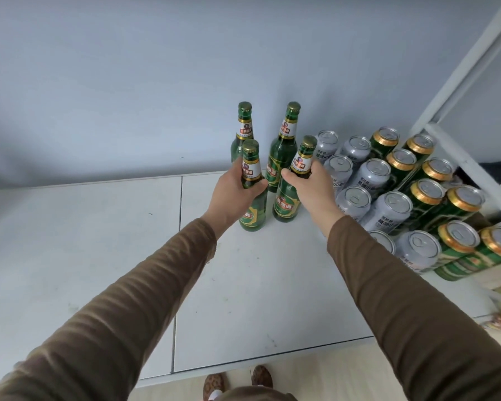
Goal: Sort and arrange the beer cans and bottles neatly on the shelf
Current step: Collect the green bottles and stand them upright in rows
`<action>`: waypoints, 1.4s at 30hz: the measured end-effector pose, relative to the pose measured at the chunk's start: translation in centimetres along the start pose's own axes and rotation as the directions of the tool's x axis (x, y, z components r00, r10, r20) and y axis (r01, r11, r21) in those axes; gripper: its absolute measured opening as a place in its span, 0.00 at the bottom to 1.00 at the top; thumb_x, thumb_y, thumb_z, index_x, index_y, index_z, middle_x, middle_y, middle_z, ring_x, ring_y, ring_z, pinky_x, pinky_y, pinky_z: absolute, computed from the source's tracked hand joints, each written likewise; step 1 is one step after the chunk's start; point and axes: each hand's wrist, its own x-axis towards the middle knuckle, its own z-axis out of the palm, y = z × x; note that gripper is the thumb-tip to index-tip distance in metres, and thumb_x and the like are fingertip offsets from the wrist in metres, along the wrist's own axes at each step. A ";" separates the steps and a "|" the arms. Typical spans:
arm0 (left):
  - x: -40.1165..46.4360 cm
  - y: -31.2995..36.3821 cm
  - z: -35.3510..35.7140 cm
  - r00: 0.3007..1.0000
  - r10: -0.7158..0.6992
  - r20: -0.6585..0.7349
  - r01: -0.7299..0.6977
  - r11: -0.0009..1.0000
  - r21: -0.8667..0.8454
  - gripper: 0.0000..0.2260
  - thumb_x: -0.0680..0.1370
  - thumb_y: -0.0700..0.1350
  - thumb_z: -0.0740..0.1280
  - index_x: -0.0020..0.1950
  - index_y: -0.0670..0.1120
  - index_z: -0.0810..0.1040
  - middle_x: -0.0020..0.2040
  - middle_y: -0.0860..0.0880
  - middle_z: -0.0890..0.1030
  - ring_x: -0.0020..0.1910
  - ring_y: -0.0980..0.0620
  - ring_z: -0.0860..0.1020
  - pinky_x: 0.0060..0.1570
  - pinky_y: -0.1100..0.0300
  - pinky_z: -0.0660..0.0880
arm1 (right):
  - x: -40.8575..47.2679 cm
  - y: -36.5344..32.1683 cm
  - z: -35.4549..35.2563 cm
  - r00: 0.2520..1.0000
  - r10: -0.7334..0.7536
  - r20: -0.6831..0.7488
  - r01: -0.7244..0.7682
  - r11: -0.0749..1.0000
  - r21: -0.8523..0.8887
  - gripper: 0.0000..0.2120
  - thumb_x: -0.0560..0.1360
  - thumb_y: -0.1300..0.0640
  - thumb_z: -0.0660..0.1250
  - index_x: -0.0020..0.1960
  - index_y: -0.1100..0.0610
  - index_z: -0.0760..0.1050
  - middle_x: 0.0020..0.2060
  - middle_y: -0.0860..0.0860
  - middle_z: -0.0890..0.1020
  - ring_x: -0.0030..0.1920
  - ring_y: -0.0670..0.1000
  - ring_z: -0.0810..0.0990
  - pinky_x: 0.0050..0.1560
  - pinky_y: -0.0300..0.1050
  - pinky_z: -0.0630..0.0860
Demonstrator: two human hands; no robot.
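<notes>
Toward the back edge of the white shelf (258,285), right of centre, you've got a green beer bottle in each hand. Left hand (232,195) is wrapped around the shoulder of the front-left bottle (252,209); right hand (310,189) is wrapped around the neck and shoulder of the front-right bottle (287,204). Both grips closed on glass, fingers curled round.

Both held bottles have their long axis near upright, the right one leaning slightly right at the top. Their bases look at or just above the shelf; can't tell contact. Directly behind them, by the wall, stand two more green bottles: back-left (243,131) and back-right (284,149). So the slots for yours are right in front of those, a second row.

Silver cans (373,175) sit just to the right of your right hand, green-and-gold cans (428,192) beyond them toward the right edge and the white frame post (469,68). Little clearance on the right side; watch that wrist against the nearest silver can.

Left half of the shelf is bare, plenty of room there.
</notes>
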 end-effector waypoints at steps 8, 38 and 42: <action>0.9 0.2 0.5 0.999 -0.045 0.012 0.043 0.993 0.114 0.14 0.75 0.50 0.72 0.58 0.50 0.74 0.50 0.54 0.82 0.49 0.52 0.80 0.50 0.54 0.77 | 1.3 0.4 -0.6 0.996 -0.030 0.081 0.032 0.999 -0.029 0.18 0.74 0.44 0.73 0.59 0.52 0.75 0.51 0.47 0.82 0.54 0.52 0.81 0.58 0.56 0.78; -15.3 -10.6 -30.8 0.960 0.061 -0.273 0.101 0.835 0.541 0.29 0.76 0.53 0.72 0.75 0.48 0.68 0.75 0.49 0.68 0.75 0.48 0.64 0.71 0.54 0.62 | -18.2 -16.8 20.3 0.728 -0.600 0.332 0.686 0.627 -0.370 0.30 0.78 0.45 0.67 0.75 0.57 0.66 0.76 0.56 0.66 0.77 0.59 0.60 0.76 0.54 0.59; -18.7 -13.4 -36.9 0.943 0.030 -0.332 0.159 0.834 0.529 0.28 0.76 0.53 0.73 0.73 0.47 0.71 0.72 0.49 0.72 0.71 0.47 0.67 0.68 0.54 0.65 | -21.9 -18.8 26.1 0.713 -0.575 0.402 0.696 0.650 -0.305 0.31 0.78 0.44 0.67 0.76 0.56 0.64 0.76 0.55 0.66 0.77 0.57 0.59 0.76 0.52 0.59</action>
